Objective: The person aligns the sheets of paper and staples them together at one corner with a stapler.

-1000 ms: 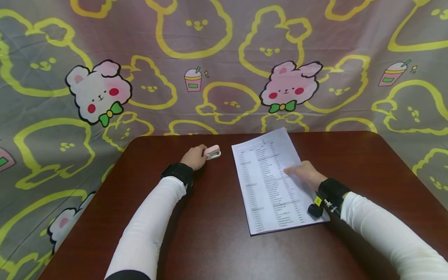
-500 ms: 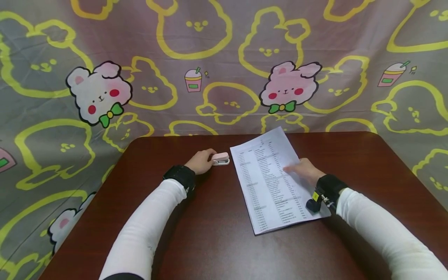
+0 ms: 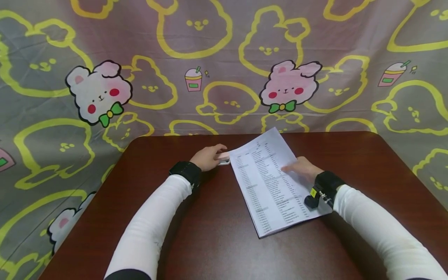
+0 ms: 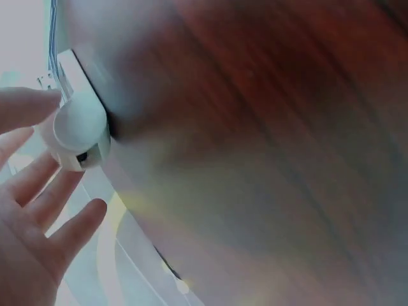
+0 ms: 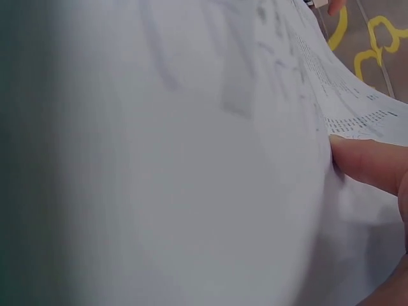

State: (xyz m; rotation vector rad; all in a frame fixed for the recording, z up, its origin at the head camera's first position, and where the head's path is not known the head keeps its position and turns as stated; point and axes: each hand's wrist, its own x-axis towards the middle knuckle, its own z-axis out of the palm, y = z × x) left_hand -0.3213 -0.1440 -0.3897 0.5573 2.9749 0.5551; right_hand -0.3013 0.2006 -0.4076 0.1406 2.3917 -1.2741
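My left hand (image 3: 207, 157) holds a small pink and white stapler (image 3: 223, 156) between thumb and fingers. The stapler's front end is right at the upper left corner of a stack of printed paper (image 3: 259, 182), which overlaps it in the head view. Up close in the left wrist view, the rounded rear of the stapler (image 4: 81, 124) sits between thumb and fingers, with thin sheet edges (image 4: 53, 38) beside its front. My right hand (image 3: 304, 169) grips the stack's right side, thumb (image 5: 366, 159) on top of the printed face; its other fingers are hidden under the paper.
A dark red-brown wooden table (image 3: 203, 233) lies under both hands. Behind it hangs a patterned cloth (image 3: 224, 58) with cartoon bears and rabbits. Black straps (image 3: 185, 174) sit on both wrists, and a small black camera (image 3: 310, 201) overlaps the paper's lower right.
My left hand has moved right with the stapler, from apart from the stack to its upper left corner. The stack, held by the right hand, has turned and shifted slightly.
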